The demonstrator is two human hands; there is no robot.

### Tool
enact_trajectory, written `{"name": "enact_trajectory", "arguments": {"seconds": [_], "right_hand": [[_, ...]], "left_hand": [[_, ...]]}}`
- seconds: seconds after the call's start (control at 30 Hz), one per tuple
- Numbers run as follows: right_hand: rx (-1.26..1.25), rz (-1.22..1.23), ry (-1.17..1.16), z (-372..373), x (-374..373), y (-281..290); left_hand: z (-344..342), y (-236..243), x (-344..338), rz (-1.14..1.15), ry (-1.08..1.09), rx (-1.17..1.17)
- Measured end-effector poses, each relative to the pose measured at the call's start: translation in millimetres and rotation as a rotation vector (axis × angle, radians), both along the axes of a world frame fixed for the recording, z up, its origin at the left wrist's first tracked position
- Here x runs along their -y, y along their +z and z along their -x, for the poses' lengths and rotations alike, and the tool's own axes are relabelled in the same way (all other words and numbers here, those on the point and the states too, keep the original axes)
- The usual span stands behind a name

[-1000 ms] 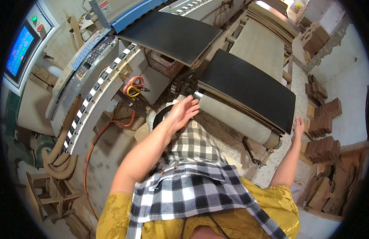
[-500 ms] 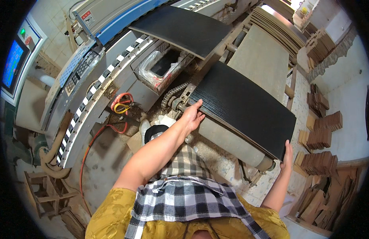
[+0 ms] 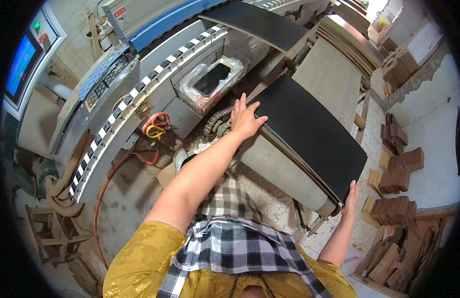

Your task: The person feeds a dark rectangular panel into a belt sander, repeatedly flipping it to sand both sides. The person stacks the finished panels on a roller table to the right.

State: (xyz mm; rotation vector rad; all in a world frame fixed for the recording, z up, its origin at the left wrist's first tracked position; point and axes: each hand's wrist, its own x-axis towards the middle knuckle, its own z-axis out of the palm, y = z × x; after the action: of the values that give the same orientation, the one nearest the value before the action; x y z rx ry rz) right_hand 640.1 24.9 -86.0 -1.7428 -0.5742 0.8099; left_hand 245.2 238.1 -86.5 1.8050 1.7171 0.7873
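While the long grey machine [image 3: 140,94] with its striped edge fills the left side, a wide black board [image 3: 309,129] lies on the grey conveyor [image 3: 284,174] in the middle. A wire basket [image 3: 210,82] with a plastic bag stands near its far corner. The left hand [image 3: 245,119] rests flat on the board's left edge, fingers apart. The right hand [image 3: 351,197] holds the board's near right corner, fingers together on it.

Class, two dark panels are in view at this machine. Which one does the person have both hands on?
The nearer dark panel, lying on the grey conveyor: the left hand presses its near-left corner and the right hand grips its far-right corner. The other dark panel lies farther up the machine, untouched.
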Motion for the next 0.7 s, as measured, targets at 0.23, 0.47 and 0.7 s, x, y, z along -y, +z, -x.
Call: {"name": "enact_trajectory", "arguments": {"seconds": [0.23, 0.47, 0.7], "right_hand": [[-0.005, -0.104, 0.035, 6, 10, 3], [-0.068, -0.125, -0.006, 1, 81, 5], [-0.420, -0.133, 0.148, 64, 112, 28]], "left_hand": [[16, 5, 7, -0.125, -0.024, 0.000], [32, -40, 66, 0.102, 0.336, 0.696], [89, -3, 127, 0.571, 0.292, 1.413]]}}
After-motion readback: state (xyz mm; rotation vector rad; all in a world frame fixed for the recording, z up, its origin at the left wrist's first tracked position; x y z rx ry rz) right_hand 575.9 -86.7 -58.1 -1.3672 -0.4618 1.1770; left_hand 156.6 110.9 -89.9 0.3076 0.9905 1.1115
